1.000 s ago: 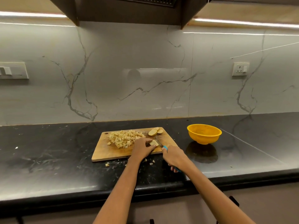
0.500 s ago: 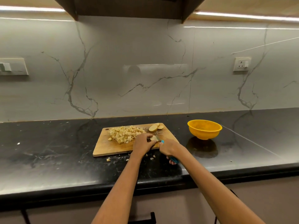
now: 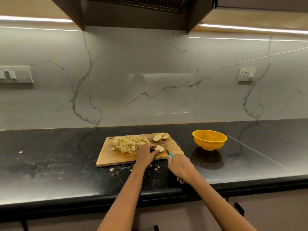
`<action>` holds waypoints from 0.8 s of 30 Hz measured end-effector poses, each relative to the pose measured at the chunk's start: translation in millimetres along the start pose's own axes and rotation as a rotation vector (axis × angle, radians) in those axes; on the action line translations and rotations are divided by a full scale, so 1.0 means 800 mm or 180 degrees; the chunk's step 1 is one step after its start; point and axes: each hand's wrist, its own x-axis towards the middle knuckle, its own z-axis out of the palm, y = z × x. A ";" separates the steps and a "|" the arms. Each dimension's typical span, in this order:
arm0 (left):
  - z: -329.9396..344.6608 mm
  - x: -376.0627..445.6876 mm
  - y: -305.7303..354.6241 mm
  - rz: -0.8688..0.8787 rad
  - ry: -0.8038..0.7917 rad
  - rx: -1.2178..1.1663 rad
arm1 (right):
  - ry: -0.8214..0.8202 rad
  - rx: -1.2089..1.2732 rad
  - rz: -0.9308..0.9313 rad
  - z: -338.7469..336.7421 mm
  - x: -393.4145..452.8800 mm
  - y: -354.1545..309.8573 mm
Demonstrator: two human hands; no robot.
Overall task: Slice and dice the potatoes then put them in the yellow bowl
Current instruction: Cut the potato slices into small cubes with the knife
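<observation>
A wooden cutting board (image 3: 115, 155) lies on the black counter. A heap of diced potato (image 3: 129, 144) covers its back left part, and a few potato slices (image 3: 158, 137) rest at its back right corner. My left hand (image 3: 146, 153) pinches a cut potato piece (image 3: 159, 148) on the board. My right hand (image 3: 180, 166) grips a knife with a blue handle (image 3: 170, 155); its blade points at that piece. The yellow bowl (image 3: 209, 139) stands to the right of the board, and I see nothing inside it.
A few potato bits (image 3: 112, 170) lie on the counter (image 3: 50, 164) in front of the board. The counter's front edge runs just below my forearms. A marble wall with a socket (image 3: 246, 74) stands behind.
The view shifted slightly. My right hand with the knife drew back a little from the potato piece. My left hand stays on the piece.
</observation>
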 end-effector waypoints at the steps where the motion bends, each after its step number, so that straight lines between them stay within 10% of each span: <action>1: 0.000 0.000 0.000 0.0027 0.0013 -0.0013 | -0.0073 0.0074 0.0028 0.001 0.005 -0.004; 18: -0.003 0.002 -0.001 0.0118 0.0048 -0.0107 | -0.1029 0.0302 0.0314 -0.018 0.031 -0.049; 24: -0.001 0.000 -0.001 0.0068 0.0103 -0.0062 | -0.0453 -0.0614 -0.0037 -0.003 0.001 -0.017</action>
